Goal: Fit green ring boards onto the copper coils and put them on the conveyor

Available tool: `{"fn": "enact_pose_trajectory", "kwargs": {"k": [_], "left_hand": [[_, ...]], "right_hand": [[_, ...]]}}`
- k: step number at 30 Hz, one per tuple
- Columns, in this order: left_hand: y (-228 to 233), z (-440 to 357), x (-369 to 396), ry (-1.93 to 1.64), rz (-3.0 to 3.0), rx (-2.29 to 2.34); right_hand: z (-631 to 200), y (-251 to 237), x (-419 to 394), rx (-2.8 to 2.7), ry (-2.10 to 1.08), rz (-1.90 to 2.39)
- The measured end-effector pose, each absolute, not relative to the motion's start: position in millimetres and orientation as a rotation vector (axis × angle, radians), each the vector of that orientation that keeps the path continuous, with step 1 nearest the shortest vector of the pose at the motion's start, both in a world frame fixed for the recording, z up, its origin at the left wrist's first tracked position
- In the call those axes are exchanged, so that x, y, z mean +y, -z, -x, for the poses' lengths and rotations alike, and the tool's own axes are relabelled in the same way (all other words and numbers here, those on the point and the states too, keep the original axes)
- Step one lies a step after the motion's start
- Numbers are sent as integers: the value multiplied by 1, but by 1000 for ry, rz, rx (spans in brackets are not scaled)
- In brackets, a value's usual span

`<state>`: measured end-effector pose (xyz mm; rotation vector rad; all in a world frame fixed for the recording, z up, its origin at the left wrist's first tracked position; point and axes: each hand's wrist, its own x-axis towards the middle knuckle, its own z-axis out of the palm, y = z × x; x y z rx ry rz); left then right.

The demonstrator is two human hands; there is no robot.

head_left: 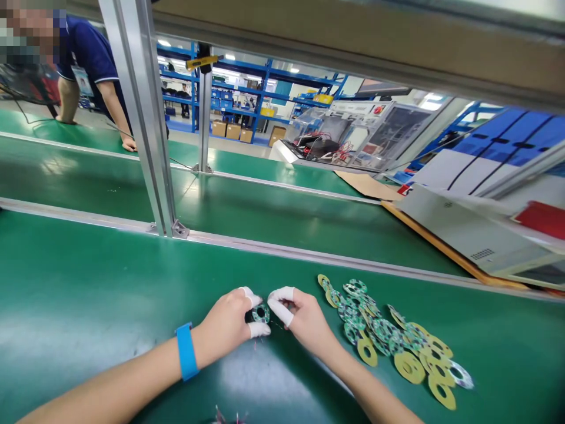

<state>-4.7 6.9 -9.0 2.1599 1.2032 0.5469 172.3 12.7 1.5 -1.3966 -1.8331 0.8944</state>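
My left hand [225,321], with a blue band on its wrist and white covers on thumb and finger, grips a small ring-shaped circuit board [261,313] between the covered tips. Just right of it, my right hand [306,321] is closed in a pinch, its white-covered fingertips close to the board. Whatever the right fingers hold is too small to make out; thin wire-like strands show near the tips. To the right lies a loose pile of ring-shaped circuit boards [386,335], some showing green component sides and others plain yellowish faces.
The green work surface [88,306] is bordered at the back by a metal rail [265,250] and an upright post [143,118]. Wire ends [227,417] show at the bottom edge. Beyond the rail, a grey panel [468,229] rests at right, and another person [95,59] leans on the far bench.
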Motion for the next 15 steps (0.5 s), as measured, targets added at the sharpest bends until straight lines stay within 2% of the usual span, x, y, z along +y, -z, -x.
{"fn": "enact_pose_trajectory", "kwargs": {"k": [11,13,15], "left_hand": [[15,5,8,-509,-2251,1222],[15,5,7,-536,-2245,1223],[14,6,8,-563,-2206,1216]], "right_hand": [[-180,-12,12,-1883,-809,1436],[-187,-27,8,-1997,-934,1407],[-192,-42,1,-2273,-1208,1243]]}}
